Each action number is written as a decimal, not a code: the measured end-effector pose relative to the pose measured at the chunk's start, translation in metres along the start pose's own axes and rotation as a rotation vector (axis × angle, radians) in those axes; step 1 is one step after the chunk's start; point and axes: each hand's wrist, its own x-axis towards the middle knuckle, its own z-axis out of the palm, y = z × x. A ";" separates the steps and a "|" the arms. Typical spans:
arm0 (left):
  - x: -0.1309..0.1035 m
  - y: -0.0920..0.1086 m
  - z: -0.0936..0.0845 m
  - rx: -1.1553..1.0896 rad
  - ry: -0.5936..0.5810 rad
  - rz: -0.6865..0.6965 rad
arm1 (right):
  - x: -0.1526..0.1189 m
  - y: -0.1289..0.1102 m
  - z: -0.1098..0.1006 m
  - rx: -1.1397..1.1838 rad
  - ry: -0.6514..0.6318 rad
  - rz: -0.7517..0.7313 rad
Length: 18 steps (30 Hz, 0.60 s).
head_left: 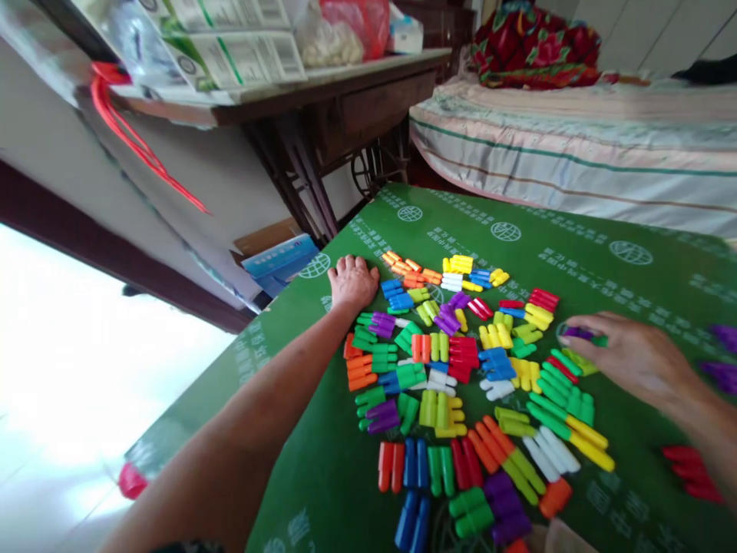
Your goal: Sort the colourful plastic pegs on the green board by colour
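Observation:
Many bullet-shaped plastic building pieces in several colours, such as a blue piece (496, 364) and a yellow piece (495, 336), lie spread over a green board (311, 461). My left hand (352, 283) rests palm down on the board, beside the left end of the pieces, with nothing in it. At the right of the spread, my right hand (627, 353) pinches a purple plastic piece (577, 332) between thumb and fingers. A bit of green shows by its fingertips. Just below it lie lime and green pieces (556, 384).
Purple pieces (719, 376) and red pieces (691, 470) lie apart at the right. Behind the board stand a wooden table (368, 100) with cartons (230, 57) and a bed (564, 146). A blue box (282, 261) sits by the left edge.

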 end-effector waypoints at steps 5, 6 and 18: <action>-0.001 0.003 -0.002 -0.006 -0.020 -0.001 | -0.006 0.046 -0.007 -0.074 0.035 0.086; -0.001 0.003 -0.002 -0.008 -0.022 0.000 | -0.007 0.053 -0.009 -0.086 0.035 0.103; 0.005 0.009 -0.016 0.003 -0.079 -0.014 | -0.015 0.099 -0.034 -0.249 0.126 0.329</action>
